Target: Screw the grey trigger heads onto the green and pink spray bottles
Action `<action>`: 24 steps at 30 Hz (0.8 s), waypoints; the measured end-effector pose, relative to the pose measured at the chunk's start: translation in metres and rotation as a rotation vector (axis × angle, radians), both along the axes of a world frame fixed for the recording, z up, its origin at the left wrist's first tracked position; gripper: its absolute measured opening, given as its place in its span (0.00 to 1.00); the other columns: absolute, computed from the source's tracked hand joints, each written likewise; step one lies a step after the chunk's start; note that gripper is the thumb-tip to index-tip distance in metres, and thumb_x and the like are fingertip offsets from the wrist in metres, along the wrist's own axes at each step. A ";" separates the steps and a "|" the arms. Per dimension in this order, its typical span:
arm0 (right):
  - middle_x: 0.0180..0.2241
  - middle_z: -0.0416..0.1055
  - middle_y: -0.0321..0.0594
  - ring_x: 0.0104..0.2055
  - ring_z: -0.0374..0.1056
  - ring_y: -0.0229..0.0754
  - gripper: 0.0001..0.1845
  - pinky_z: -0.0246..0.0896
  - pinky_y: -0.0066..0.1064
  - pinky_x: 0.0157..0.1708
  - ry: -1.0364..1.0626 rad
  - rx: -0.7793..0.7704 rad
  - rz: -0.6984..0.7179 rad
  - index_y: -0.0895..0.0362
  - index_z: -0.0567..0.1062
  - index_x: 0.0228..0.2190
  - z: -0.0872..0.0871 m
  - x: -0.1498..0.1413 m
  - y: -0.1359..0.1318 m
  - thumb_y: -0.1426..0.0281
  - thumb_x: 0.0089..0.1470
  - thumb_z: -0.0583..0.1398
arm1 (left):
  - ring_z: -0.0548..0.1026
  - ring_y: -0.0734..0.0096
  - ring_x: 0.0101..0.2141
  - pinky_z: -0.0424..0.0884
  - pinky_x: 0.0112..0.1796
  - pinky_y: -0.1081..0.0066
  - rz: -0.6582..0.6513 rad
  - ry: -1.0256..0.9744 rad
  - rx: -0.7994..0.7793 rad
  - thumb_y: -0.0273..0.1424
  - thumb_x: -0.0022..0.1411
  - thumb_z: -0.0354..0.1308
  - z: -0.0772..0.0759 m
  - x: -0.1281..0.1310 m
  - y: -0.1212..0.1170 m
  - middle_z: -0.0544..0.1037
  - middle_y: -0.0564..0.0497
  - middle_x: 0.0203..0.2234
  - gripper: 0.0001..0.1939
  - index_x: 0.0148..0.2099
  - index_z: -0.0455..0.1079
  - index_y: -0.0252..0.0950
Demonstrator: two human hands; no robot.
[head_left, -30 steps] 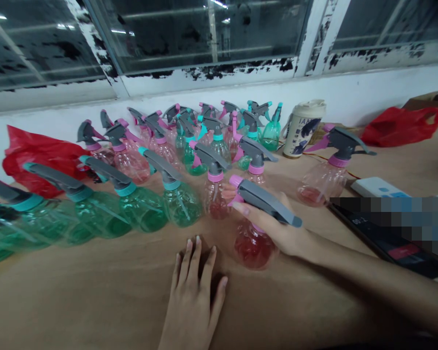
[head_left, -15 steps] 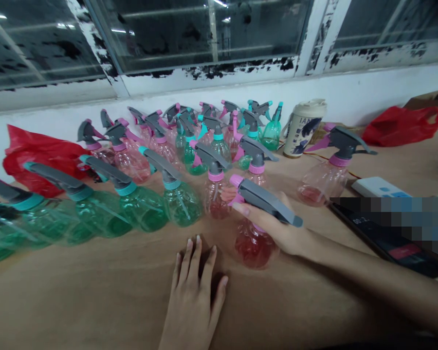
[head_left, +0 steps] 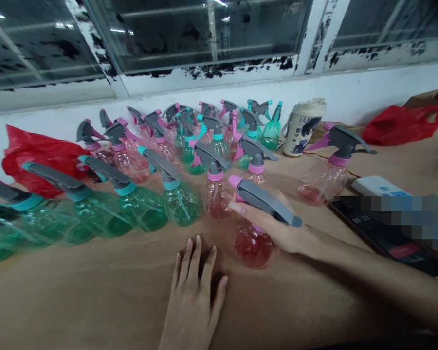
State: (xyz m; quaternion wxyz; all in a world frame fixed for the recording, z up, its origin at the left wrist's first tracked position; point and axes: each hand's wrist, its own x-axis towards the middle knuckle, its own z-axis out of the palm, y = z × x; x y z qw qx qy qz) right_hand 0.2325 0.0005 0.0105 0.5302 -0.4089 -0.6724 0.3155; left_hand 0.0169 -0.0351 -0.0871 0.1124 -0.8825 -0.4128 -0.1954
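Note:
My right hand [head_left: 273, 226] is closed around the neck and trigger of a pink spray bottle [head_left: 254, 248], its grey-and-pink head pointing left. The bottle stands upright at the front of the table. My left hand [head_left: 193, 291] lies flat on the tabletop to the left of it, fingers spread and holding nothing. Close behind the held bottle are two more pink spray bottles, one of them [head_left: 216, 194] just left of it. A green spray bottle [head_left: 182, 204] ends the row of several green ones stretching left.
Many pink and green spray bottles crowd toward the wall. A paper cup [head_left: 303, 129] stands behind them. Red plastic bags lie at left [head_left: 44, 158] and right [head_left: 401, 127]. A single pink bottle [head_left: 323, 182], a white device [head_left: 379, 187] and a phone [head_left: 383, 238] are at right.
The fingers of my right hand have drawn in around the trigger, which now shows less below the nozzle. The bottle and my left hand stay in place.

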 end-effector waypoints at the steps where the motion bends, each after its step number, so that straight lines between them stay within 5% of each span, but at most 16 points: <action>1: 0.21 0.59 0.27 0.23 0.58 0.33 0.11 0.54 0.28 0.24 -0.001 0.005 0.005 0.53 0.65 0.24 0.000 0.000 0.000 0.66 0.55 0.60 | 0.55 0.47 0.62 0.63 0.53 0.45 -0.001 -0.004 0.002 0.32 0.69 0.46 0.000 0.000 0.000 0.59 0.34 0.62 0.22 0.61 0.60 0.29; 24: 0.30 0.75 0.38 0.31 0.71 0.41 0.10 0.68 0.36 0.34 -0.044 0.033 0.005 0.56 0.76 0.33 -0.001 -0.001 0.000 0.64 0.50 0.63 | 0.54 0.48 0.62 0.61 0.55 0.46 -0.005 -0.027 0.009 0.32 0.69 0.46 -0.002 0.000 0.000 0.60 0.35 0.62 0.21 0.61 0.61 0.30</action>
